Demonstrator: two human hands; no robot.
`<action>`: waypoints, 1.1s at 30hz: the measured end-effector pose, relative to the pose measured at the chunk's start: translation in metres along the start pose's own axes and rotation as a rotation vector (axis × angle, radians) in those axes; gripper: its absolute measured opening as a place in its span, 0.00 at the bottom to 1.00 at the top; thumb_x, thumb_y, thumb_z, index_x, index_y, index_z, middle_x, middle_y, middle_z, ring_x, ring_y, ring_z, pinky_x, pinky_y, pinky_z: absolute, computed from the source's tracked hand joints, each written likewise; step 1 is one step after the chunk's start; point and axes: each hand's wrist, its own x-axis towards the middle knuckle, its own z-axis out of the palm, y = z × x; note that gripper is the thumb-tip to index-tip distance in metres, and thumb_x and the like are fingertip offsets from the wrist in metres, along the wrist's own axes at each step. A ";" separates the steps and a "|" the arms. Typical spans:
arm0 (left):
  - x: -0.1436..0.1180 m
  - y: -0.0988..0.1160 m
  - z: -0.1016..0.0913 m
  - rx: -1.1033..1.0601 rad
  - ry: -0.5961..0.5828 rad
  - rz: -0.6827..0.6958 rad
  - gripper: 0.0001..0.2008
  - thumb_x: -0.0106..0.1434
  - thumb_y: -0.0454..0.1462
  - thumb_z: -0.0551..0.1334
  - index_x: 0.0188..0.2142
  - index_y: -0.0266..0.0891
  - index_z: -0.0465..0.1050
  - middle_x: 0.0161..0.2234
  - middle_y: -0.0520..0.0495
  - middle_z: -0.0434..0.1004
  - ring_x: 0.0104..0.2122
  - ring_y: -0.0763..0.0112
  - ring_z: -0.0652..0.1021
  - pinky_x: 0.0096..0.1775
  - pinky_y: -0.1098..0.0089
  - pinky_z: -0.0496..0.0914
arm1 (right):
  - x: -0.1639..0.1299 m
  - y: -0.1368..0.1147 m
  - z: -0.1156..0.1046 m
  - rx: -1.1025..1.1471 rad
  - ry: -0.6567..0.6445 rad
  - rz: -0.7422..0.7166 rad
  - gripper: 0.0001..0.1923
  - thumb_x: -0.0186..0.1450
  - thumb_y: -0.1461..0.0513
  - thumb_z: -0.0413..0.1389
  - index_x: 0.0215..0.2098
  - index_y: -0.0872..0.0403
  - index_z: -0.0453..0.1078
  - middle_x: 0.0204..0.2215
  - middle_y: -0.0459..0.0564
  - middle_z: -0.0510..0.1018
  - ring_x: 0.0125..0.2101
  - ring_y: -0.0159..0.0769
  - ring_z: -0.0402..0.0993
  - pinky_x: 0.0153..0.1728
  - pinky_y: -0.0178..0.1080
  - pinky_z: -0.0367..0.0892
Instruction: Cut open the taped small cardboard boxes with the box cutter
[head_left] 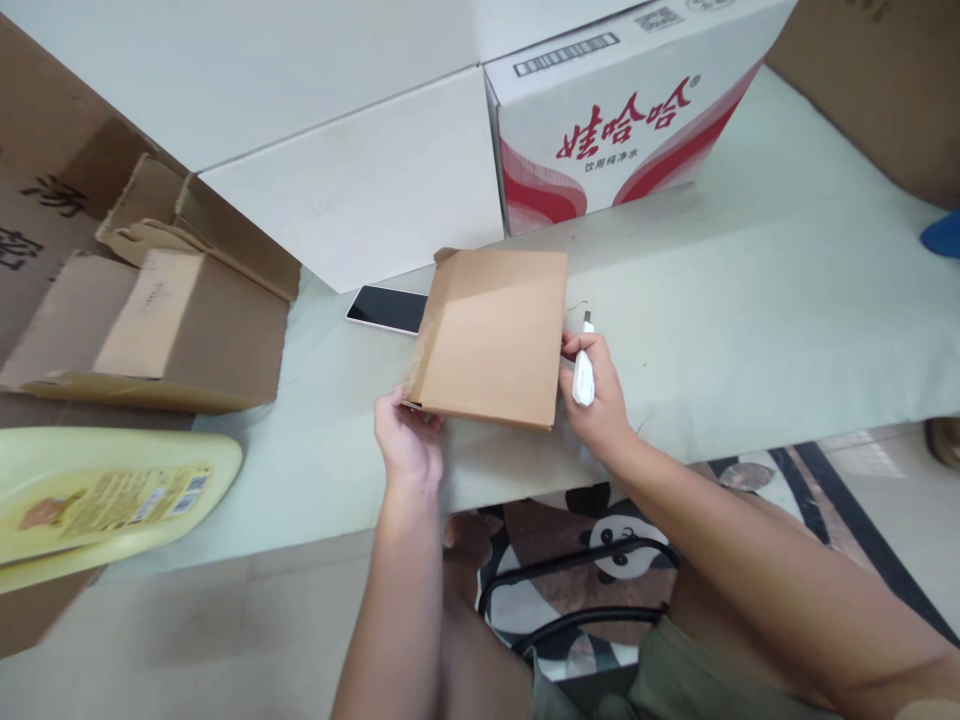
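A small flat brown cardboard box (491,335) is held just above the pale table (750,290), near its front edge. My left hand (407,440) grips the box's near left corner. My right hand (592,395) touches the box's right edge and holds a white box cutter (583,375), its tip pointing away from me. A black phone (388,308) lies flat on the table, partly behind the box's far left corner.
Two big white cartons, one plain (360,180) and one with red print (622,110), stand behind the box. Open brown cartons (165,320) sit at left, a yellow bottle (97,500) at lower left. A panda-print stool (600,570) is below.
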 end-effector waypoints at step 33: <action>0.005 -0.004 -0.007 0.011 -0.045 0.016 0.12 0.50 0.46 0.64 0.29 0.43 0.67 0.28 0.53 0.70 0.27 0.68 0.72 0.29 0.70 0.64 | 0.000 0.002 -0.002 -0.056 -0.016 -0.044 0.09 0.66 0.63 0.54 0.43 0.45 0.61 0.56 0.51 0.78 0.51 0.42 0.77 0.49 0.46 0.70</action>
